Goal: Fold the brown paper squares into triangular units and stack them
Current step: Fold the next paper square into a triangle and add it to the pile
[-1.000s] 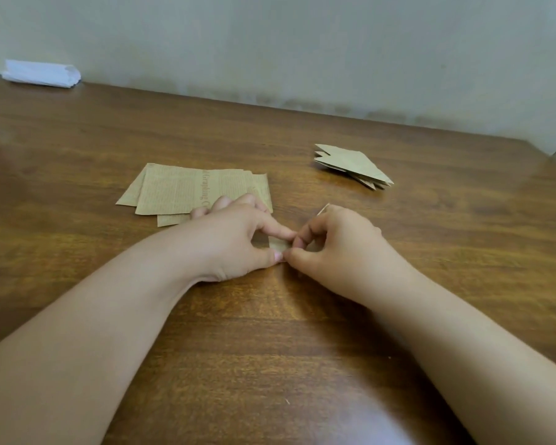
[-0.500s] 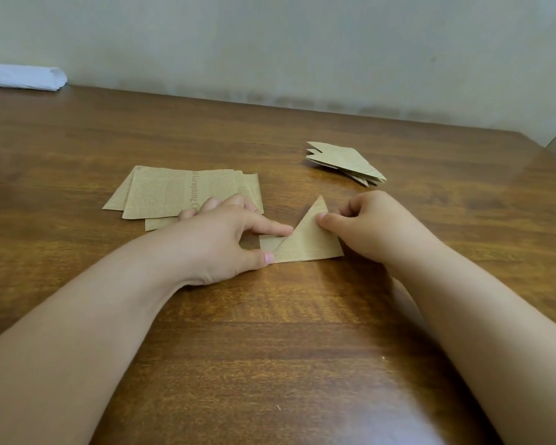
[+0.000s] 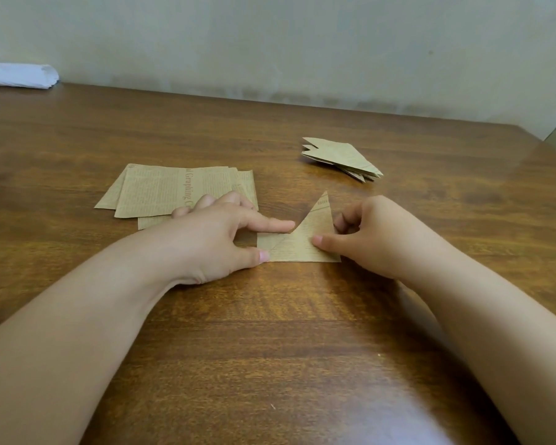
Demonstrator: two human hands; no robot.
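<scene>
Hands (image 3: 219, 239) on creased, printed kraft-paper triangle (image 3: 305, 242), woodgrain table (image 3: 270, 332)

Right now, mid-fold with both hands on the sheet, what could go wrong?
1. The sheet is pinned only by fingertips; lifting the left hand could let the fold spring open or slide on the table.
2. The left hand's outer fingers rest on the flat squares and could drag them askew.

1 half-folded paper piece (image 3: 305, 244); 1 pile of flat brown paper squares (image 3: 174, 191), at least 3 sheets showing, exact count unclear; 1 stack of folded triangular units (image 3: 341, 159), several layers, count unclear; 2 hands: left hand (image 3: 219, 239), right hand (image 3: 373, 236); 1 white bundle (image 3: 18, 75); 1 table (image 3: 270, 348).
</scene>
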